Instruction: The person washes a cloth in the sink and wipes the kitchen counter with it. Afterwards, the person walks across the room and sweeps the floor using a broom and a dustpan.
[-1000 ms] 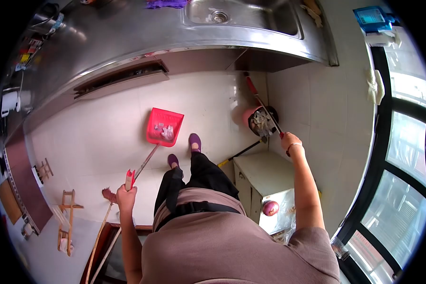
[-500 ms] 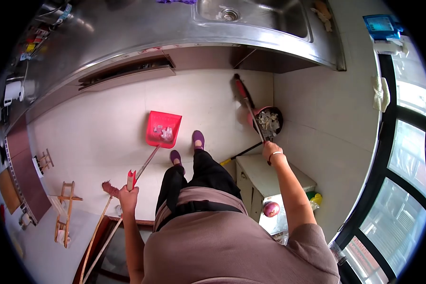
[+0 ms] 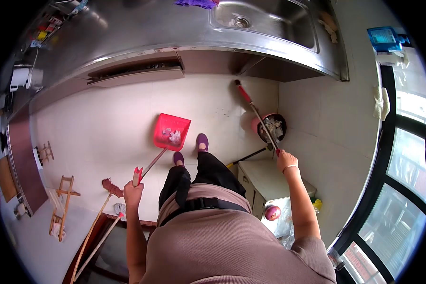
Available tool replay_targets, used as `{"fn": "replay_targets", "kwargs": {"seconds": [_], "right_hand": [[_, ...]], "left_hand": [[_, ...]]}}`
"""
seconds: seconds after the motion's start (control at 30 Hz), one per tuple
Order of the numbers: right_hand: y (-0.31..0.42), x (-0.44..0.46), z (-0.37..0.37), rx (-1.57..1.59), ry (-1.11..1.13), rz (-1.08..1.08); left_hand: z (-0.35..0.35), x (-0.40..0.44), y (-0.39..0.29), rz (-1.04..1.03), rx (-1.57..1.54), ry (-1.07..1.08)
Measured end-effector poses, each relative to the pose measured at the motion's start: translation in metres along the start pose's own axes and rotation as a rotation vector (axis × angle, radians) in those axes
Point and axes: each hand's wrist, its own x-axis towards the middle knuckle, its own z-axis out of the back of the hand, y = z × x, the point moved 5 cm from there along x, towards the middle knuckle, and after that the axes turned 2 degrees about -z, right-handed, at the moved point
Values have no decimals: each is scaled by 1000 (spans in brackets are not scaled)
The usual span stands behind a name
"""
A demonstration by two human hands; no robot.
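Note:
My left hand is closed around the handle of a red dustpan. The pan lies on the floor in front of my feet, with crumpled clear and whitish litter in it. In my right hand is the long handle of a broom. Its red head with a dark end points away from me, towards the sink cabinet. The broom's handle crosses in front of a pink bin filled with rubbish. Small dark specks dot the floor left of the broom.
A steel counter with a sink runs along the far side, with a drawer pulled out below. A low cabinet bearing an onion stands at my right. Long-handled tools and a wooden rack are at left.
The view has shifted, so the scene sits slightly further right and lower. My right hand has moved a little right with the broom. Both hands keep their hold.

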Motion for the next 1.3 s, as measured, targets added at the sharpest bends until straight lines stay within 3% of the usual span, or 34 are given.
{"fn": "replay_targets", "kwargs": {"seconds": [0.27,0.53,0.67,0.97,1.17,1.3], "right_hand": [[67,85,-35,-20,-52,3],[77,36,-76,-226,-40,142],[61,-2,-61,-328,50,197],[37,-45,13,-351,-31,229],[97,-22,25,-323,-151,358],[179,1,30,-336,-154,457]], "left_hand": [[3,-12,-18,-52,62,-20],[-2,-7,0,-23,40,-24],[-2,-2,10,2,46,2],[3,-6,36,43,49,-21],[7,-10,67,107,-38,-30],[12,-18,75,99,2,-53]]}}
